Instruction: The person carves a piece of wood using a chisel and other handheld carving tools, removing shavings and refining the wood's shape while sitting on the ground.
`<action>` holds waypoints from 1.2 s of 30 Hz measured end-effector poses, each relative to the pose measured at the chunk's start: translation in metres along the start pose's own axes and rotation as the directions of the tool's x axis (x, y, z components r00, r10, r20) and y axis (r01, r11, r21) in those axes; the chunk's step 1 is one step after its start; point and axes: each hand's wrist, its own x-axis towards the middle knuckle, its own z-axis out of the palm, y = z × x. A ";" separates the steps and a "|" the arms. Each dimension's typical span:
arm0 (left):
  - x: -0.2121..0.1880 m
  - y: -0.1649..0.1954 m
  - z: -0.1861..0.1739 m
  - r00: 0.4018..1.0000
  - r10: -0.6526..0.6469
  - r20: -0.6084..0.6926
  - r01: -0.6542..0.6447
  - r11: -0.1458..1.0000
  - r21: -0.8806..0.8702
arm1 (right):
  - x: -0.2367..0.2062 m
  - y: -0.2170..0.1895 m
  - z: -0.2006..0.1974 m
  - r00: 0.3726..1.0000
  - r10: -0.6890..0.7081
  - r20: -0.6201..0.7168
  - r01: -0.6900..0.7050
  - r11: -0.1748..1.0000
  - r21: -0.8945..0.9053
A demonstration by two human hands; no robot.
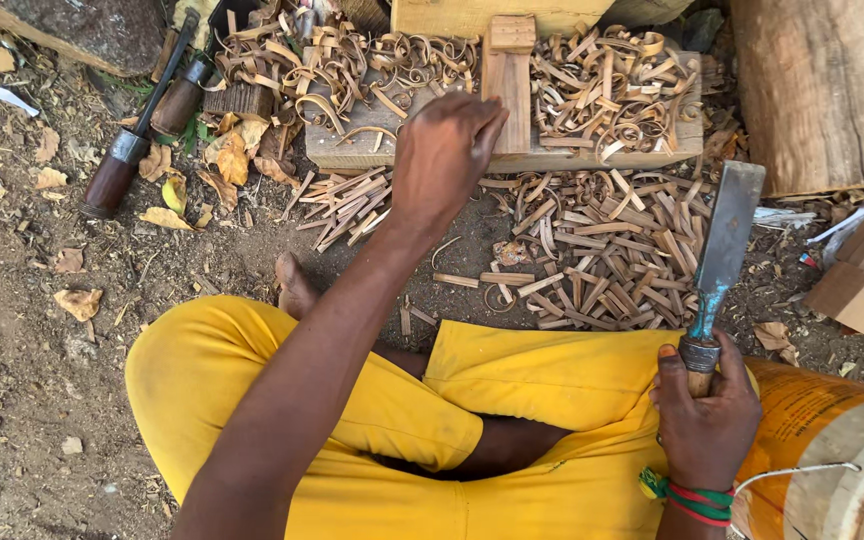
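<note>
Down on the ground, the left hand (444, 150) reaches out, fingers curled onto one upright wood block (508, 82) standing on a plank (512, 155) among shavings. The right hand (707, 410) is wrapped tight around one broad chisel (722, 250), blade up; two more chisels (142, 125) lie apart at left.

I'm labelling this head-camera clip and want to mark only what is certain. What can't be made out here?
- Head view: the left hand covers its fingertips' contact with the small wooden block; the grip is unclear.
- The right hand wraps the wide chisel, hiding its handle.
- The round yellow-sided log is cut off by the right and bottom edges.
- The dark-handled tools have ends buried under shavings.
</note>
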 end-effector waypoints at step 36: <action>0.011 0.026 -0.021 0.974 0.013 0.225 -0.118 0.879 0.461 | -0.027 -0.094 0.084 0.903 -0.285 0.322 0.322 0.944 -0.068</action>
